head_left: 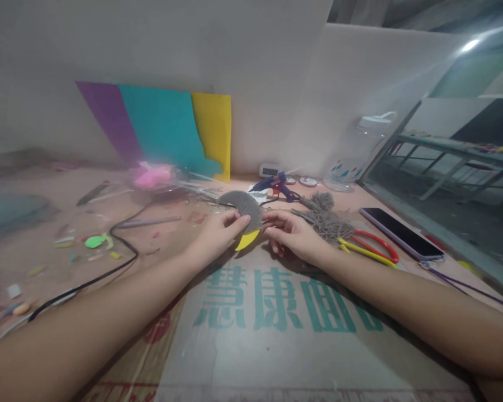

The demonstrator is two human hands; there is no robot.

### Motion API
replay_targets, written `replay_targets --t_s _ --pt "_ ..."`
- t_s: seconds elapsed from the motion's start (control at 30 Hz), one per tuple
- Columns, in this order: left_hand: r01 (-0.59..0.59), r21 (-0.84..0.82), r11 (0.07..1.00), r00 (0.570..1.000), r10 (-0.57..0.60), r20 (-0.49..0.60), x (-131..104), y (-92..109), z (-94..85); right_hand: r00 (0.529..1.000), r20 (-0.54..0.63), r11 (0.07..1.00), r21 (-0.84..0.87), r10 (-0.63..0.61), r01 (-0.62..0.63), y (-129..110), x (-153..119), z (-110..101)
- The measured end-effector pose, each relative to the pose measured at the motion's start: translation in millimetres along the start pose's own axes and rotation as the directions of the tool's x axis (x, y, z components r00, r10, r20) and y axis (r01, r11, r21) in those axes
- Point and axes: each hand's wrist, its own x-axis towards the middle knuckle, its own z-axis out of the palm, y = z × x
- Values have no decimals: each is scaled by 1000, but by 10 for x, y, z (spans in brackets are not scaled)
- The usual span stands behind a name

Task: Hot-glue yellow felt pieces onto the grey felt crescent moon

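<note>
A curved crescent piece is covered with grey strands over most of its length, and its lower tip is bare yellow. My left hand pinches it between thumb and fingers at its inner edge. Close to the right edge of the crescent, my right hand has its fingertips drawn together; whether they hold a strand is too small to tell. A heap of grey yarn lies just beyond my right hand. Behind the crescent rests a dark blue glue gun with a small red light.
Red-and-yellow-handled pliers and a phone lie at the right. A clear bottle stands behind. Coloured sheets lean on the wall. At the left are a black cable, a pink bundle and scattered scraps.
</note>
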Motion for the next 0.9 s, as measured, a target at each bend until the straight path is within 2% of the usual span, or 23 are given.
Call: replay_targets --t_s 0.13,0.3,0.43,0.53,0.6,0.73,0.9 --pt "1 8 1000 1000 -1 17 3 -21 6 999 -34 998 48 36 -34 25 9 11" --pt "13 27 1000 998 -15 67 -7 -32 14 999 -18 996 78 34 -33 16 -9 -14" --pt "32 4 999 994 -33 102 -20 -4 15 1000 -14 999 36 2 -2 -1 -24 -23" --pt "-21 45 999 991 14 137 -26 0 24 999 -36 1000 -25 11 -12 -15 -22 -18" --pt "-46 33 998 992 41 122 -33 -3 43 999 -50 998 -54 22 -24 -17 -17 -18" --pt "-80 -102 992 993 89 81 -67 18 91 998 -57 998 -56 8 -11 -13 -17 -26" --pt "-164 72 984 986 163 17 -118 75 92 996 -80 999 -29 26 -28 -34 -27 -14"
